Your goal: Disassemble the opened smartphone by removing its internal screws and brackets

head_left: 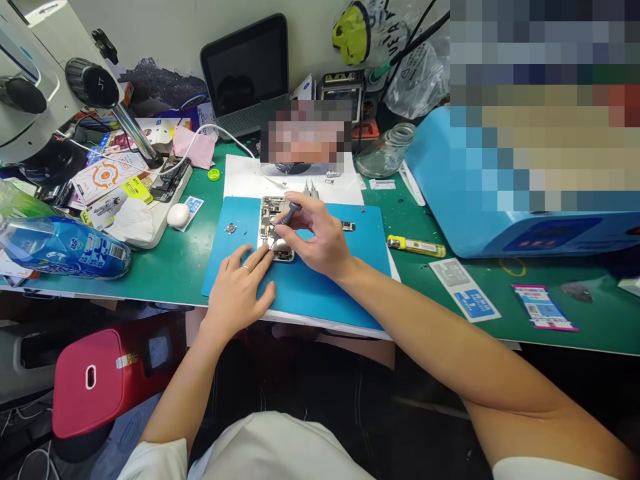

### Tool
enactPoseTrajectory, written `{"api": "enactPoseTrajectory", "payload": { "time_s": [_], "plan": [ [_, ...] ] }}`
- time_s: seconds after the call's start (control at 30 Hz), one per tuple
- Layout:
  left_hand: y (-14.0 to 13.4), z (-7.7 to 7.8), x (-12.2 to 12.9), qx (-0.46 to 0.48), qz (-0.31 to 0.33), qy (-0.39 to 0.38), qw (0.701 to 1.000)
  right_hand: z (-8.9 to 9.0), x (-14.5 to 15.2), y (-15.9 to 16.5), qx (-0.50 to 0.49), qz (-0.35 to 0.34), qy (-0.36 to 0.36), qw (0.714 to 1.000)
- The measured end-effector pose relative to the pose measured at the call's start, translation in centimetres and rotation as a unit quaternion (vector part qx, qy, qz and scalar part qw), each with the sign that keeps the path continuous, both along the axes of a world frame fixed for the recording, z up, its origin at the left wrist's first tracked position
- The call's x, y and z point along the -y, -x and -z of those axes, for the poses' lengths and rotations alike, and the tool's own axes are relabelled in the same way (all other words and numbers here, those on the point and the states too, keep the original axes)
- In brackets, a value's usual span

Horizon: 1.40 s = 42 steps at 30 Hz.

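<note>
An opened phone with its inner parts bare lies on a blue mat. My right hand grips a small dark screwdriver between thumb and fingers, its tip pointing down into the phone's lower half. My left hand lies with outstretched fingers at the phone's lower left edge, fingertips touching it. Small metal parts sit on the mat left of the phone. A small dark part lies to the right of my right hand. Tweezers show partly behind that hand.
A microscope overhangs the left side, above boxes and a blue bottle. A glass jar stands behind the mat. On the right are a yellow cutter and a large blue machine. A dark screen leans at the back.
</note>
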<state>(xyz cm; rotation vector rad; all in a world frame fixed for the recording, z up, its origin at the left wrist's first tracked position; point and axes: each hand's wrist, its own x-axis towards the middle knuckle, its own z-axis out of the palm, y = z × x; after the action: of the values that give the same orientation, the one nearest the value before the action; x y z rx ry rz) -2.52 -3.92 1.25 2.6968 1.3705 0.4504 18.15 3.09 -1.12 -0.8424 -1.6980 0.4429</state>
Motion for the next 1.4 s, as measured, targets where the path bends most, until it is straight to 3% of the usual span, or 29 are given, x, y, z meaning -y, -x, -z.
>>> {"api": "enactPoseTrajectory", "payload": {
  "time_s": [0.2, 0.33, 0.47, 0.8, 1.0, 1.2, 1.4],
  "plan": [
    [0.3, 0.3, 0.2, 0.056, -0.011, -0.016, 0.998, 0.4, -0.2, -0.2, -0.008, 0.023, -0.022, 0.999],
    [0.4, 0.7, 0.2, 0.094, -0.074, -0.043, 0.992, -1.1, -0.5, 0.0, 0.007, 0.027, -0.074, 0.997],
    [0.4, 1.0, 0.1, 0.066, -0.076, -0.044, 0.994, -2.5, -0.6, 1.0, 0.04, 0.015, -0.095, 0.995],
    [0.2, 0.7, 0.1, 0.032, -0.072, -0.032, 0.996, 0.6, -0.9, 1.8, 0.04, 0.008, -0.12, 0.992],
    [0.2, 0.7, 0.2, 0.032, -0.071, -0.023, 0.997, 0.8, -0.8, 1.6, 0.039, -0.002, -0.068, 0.997],
    [0.2, 0.8, 0.1, 0.038, -0.07, -0.028, 0.996, 0.8, -0.9, 1.7, 0.045, -0.014, -0.08, 0.996],
    [0.2, 0.9, 0.1, 0.037, -0.073, -0.029, 0.996, 0.9, -0.9, 1.7, 0.053, -0.019, -0.047, 0.997]
  ]
}}
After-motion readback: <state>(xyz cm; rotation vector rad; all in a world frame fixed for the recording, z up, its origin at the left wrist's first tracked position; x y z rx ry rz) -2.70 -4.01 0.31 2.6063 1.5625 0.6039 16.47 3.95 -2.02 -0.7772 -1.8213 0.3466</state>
